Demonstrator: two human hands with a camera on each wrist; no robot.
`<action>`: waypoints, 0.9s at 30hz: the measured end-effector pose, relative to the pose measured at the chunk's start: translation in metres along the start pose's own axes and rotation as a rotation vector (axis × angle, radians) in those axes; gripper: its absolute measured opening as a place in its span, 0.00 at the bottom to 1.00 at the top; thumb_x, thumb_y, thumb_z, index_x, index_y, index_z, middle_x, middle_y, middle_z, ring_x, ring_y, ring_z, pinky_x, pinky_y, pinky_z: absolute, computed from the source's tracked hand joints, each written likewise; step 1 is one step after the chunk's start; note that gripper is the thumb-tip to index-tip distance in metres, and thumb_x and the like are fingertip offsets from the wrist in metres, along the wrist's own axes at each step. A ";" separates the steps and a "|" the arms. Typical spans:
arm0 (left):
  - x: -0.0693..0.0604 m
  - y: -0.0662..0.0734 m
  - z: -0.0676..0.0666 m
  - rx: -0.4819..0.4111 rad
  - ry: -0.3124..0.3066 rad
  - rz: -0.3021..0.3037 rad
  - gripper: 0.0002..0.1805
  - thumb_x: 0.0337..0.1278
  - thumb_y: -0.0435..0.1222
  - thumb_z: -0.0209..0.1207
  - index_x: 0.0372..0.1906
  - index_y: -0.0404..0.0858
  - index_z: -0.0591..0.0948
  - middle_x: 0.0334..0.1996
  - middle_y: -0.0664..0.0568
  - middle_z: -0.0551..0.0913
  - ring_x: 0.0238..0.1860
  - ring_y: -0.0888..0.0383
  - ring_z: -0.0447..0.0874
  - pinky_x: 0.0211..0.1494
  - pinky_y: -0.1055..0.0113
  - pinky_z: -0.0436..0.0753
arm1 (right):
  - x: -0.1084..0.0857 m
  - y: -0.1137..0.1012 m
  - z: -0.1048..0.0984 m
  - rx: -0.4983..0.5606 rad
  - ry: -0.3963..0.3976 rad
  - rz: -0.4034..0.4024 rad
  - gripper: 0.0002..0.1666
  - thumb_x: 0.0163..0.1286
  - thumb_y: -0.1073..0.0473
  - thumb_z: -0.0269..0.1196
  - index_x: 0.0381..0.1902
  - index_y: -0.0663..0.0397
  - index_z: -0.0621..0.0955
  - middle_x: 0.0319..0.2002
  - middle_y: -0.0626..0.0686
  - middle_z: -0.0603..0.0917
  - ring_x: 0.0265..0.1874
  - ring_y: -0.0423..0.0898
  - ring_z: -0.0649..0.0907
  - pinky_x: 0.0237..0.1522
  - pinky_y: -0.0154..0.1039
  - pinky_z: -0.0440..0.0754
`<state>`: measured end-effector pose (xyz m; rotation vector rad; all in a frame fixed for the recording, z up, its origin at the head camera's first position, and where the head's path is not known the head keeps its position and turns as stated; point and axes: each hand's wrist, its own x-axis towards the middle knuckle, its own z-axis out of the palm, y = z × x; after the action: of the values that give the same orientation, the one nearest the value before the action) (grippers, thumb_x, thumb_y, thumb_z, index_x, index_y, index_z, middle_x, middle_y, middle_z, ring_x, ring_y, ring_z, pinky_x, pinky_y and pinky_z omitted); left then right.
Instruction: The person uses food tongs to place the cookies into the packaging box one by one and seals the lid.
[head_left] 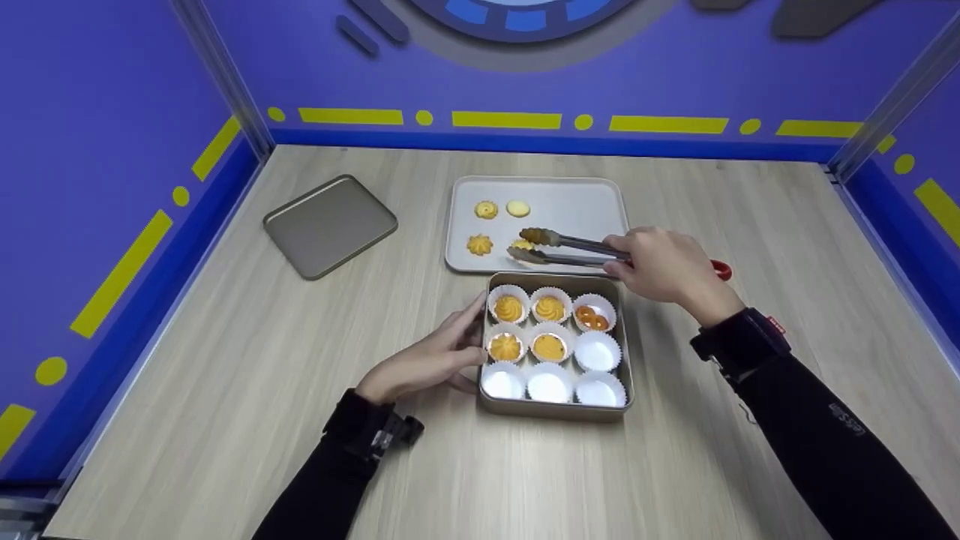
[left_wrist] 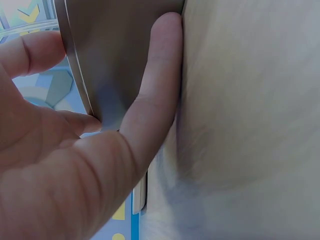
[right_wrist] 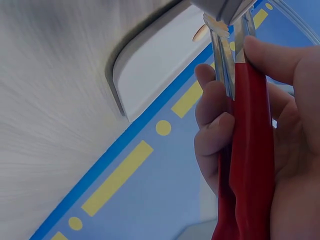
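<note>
In the head view the right hand (head_left: 667, 270) holds metal tongs (head_left: 577, 244), their jaws parted around a cookie (head_left: 522, 244) on the white tray (head_left: 585, 187). The right wrist view shows fingers and thumb around the red handles (right_wrist: 252, 140). The left hand (head_left: 431, 356) rests against the left side of a metal tin (head_left: 555, 411); in the left wrist view its fingers (left_wrist: 160, 65) lie on the tin wall (left_wrist: 112, 55). Paper cups stand in the tin in three rows; several hold cookies or filled pieces, such as a swirled cookie (head_left: 508, 308), and others are empty, like one white cup (head_left: 550, 384).
Three more cookies lie on the white tray: a round swirl (head_left: 486, 209), a plain disc (head_left: 518, 208) and a star shape (head_left: 479, 244). A brown metal lid or tray (head_left: 330, 225) lies at the back left. Blue panels (head_left: 112, 150) enclose the table's sides and back.
</note>
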<state>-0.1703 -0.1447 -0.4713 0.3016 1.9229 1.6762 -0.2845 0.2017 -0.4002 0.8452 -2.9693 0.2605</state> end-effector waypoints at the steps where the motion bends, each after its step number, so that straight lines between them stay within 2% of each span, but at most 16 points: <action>1: 0.000 0.000 0.000 0.000 0.000 0.000 0.55 0.70 0.34 0.58 0.87 0.66 0.38 0.85 0.42 0.38 0.56 0.44 0.86 0.52 0.50 0.94 | 0.000 0.000 0.000 0.002 -0.001 0.001 0.22 0.76 0.53 0.67 0.63 0.56 0.86 0.41 0.59 0.87 0.32 0.53 0.79 0.28 0.49 0.77; 6: 0.000 0.001 0.000 0.006 0.000 -0.005 0.54 0.71 0.34 0.58 0.87 0.65 0.37 0.84 0.40 0.38 0.55 0.45 0.86 0.52 0.51 0.94 | 0.000 -0.002 -0.001 -0.005 0.000 0.000 0.22 0.75 0.53 0.67 0.63 0.56 0.86 0.41 0.59 0.87 0.32 0.53 0.79 0.27 0.49 0.77; 12: 0.000 0.001 0.000 0.010 0.000 -0.004 0.54 0.71 0.34 0.58 0.87 0.64 0.37 0.85 0.39 0.38 0.55 0.45 0.86 0.52 0.51 0.94 | 0.000 -0.002 0.002 -0.035 0.029 -0.017 0.22 0.74 0.54 0.69 0.61 0.56 0.87 0.42 0.60 0.88 0.33 0.54 0.82 0.27 0.52 0.81; 18: 0.000 -0.001 0.000 0.013 0.000 -0.010 0.54 0.71 0.34 0.58 0.87 0.65 0.38 0.85 0.41 0.36 0.57 0.45 0.86 0.53 0.51 0.94 | 0.000 0.000 0.005 -0.052 0.038 -0.009 0.20 0.73 0.55 0.69 0.60 0.54 0.87 0.40 0.58 0.88 0.31 0.53 0.81 0.26 0.48 0.79; 23: 0.001 -0.001 -0.001 0.008 0.004 -0.002 0.53 0.71 0.34 0.57 0.87 0.64 0.38 0.84 0.41 0.39 0.58 0.43 0.85 0.52 0.50 0.94 | -0.002 0.002 0.006 -0.045 0.057 -0.018 0.19 0.73 0.54 0.69 0.59 0.52 0.87 0.39 0.57 0.88 0.34 0.56 0.85 0.27 0.54 0.82; 27: 0.001 -0.001 -0.001 0.001 0.007 -0.006 0.53 0.71 0.34 0.57 0.87 0.64 0.38 0.84 0.42 0.39 0.58 0.43 0.85 0.52 0.50 0.94 | -0.003 0.004 0.005 -0.026 0.042 -0.018 0.20 0.74 0.52 0.68 0.61 0.51 0.86 0.42 0.58 0.88 0.38 0.58 0.86 0.29 0.59 0.84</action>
<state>-0.1711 -0.1449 -0.4724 0.2898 1.9277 1.6750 -0.2837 0.2058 -0.4058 0.8528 -2.9180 0.2361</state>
